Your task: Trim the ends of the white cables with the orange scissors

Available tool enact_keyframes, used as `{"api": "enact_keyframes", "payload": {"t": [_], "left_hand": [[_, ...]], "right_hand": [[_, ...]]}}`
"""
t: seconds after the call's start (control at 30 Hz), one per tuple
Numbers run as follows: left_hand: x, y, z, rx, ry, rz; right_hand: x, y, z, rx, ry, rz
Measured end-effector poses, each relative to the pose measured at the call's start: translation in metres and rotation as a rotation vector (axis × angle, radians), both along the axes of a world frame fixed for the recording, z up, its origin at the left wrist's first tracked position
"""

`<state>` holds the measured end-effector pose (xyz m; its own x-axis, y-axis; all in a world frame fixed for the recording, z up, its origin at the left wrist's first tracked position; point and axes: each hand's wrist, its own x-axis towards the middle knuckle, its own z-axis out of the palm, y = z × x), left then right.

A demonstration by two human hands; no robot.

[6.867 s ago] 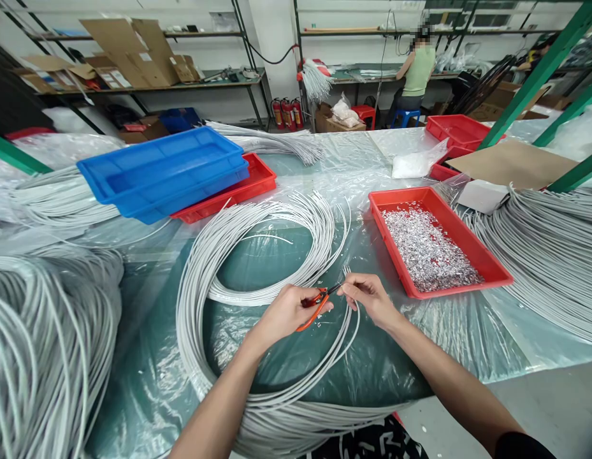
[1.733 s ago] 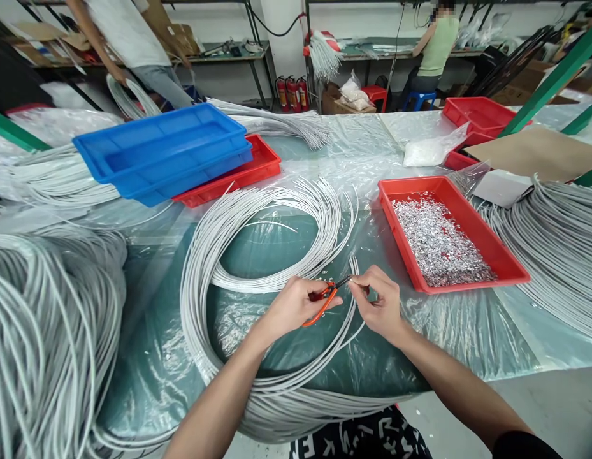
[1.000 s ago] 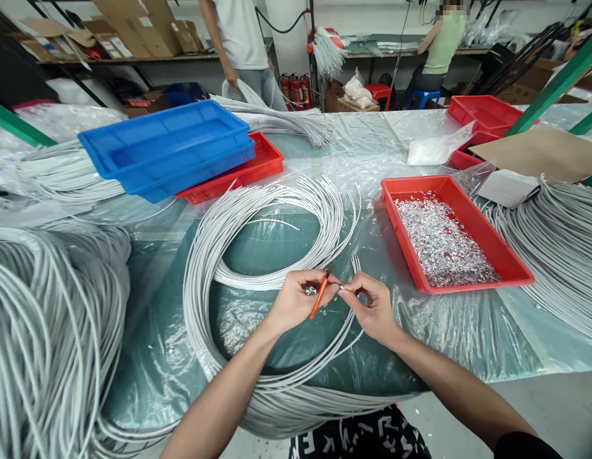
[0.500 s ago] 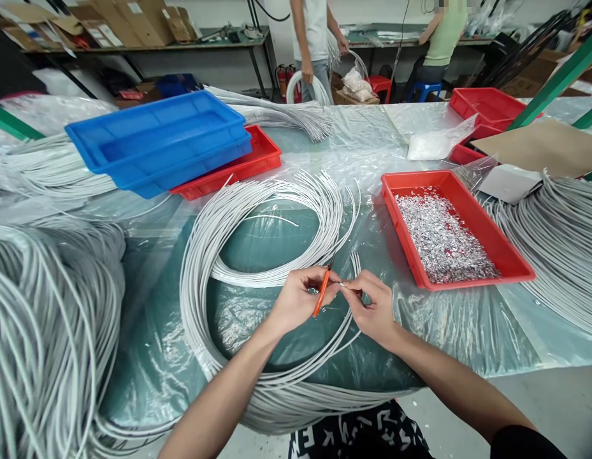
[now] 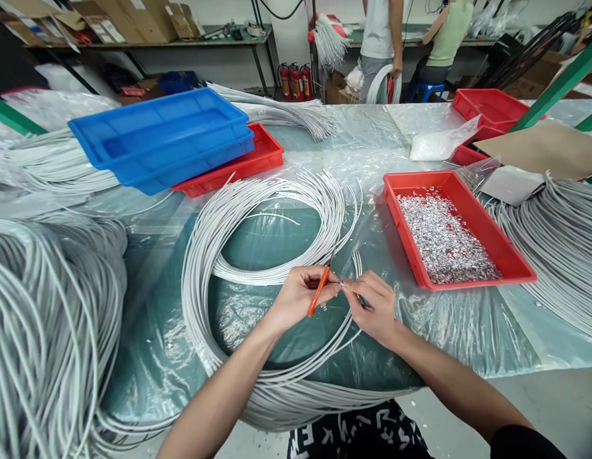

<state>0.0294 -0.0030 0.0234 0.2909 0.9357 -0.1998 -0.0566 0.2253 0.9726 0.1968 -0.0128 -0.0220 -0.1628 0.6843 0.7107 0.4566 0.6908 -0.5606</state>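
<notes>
My left hand (image 5: 300, 296) is closed around a slim tool with an orange handle (image 5: 319, 292) and a thin dark tip pointing away; I cannot tell its exact kind. Thumb and forefinger meet my right hand (image 5: 373, 305), which pinches a tiny silvery piece (image 5: 342, 284) between its fingertips. Whether a cable end sits in that piece is too small to see. Both hands hover over the right side of a coil of pale grey cable (image 5: 195, 280). Several loose cable ends (image 5: 357, 262) stick up just behind the right hand.
A red tray (image 5: 513, 274) with many small shiny metal pieces lies to the right. Blue trays (image 5: 157, 137) rest on another red tray (image 5: 269, 153) at back left. Big cable bundles (image 5: 47, 319) flank both sides. Two people (image 5: 379, 38) are in the background.
The orange-handled tool has tilted slightly, its handle end shifting left. My hands stay almost in place. In the background, the standing person with a cable coil has moved right.
</notes>
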Motion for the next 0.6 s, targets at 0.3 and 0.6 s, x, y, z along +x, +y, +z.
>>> {"api": "enact_keyframes", "payload": {"t": [0.3, 0.6], "left_hand": [[-0.0017, -0.0004, 0.0019, 0.009, 0.034, -0.010], [-0.0019, 0.0000, 0.0008, 0.041, 0.049, -0.011]], "right_hand": [[-0.0007, 0.0013, -0.0002, 0.070, -0.078, -0.031], [-0.0034, -0.0007, 0.0046, -0.074, 0.084, 0.045]]}}
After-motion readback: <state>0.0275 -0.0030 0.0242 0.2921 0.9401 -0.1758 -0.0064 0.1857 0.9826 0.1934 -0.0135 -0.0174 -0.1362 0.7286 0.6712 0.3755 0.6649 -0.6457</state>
